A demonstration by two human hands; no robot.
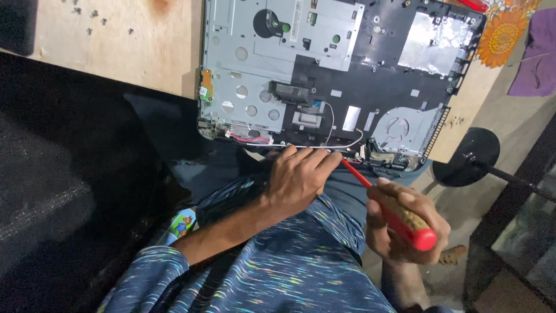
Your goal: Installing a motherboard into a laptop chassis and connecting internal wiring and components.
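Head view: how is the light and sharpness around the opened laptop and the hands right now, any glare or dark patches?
Head view: the opened laptop chassis is evenly lit and fairly sharp; the foil patch at its upper right glares white; the left hand and the right hand with the red screwdriver are slightly soft; the area at far left is nearly black, detail lost.

Pale wooden table (116, 46) with an opened laptop chassis (324, 75) overhanging its near edge, scattered small screws (87, 14).
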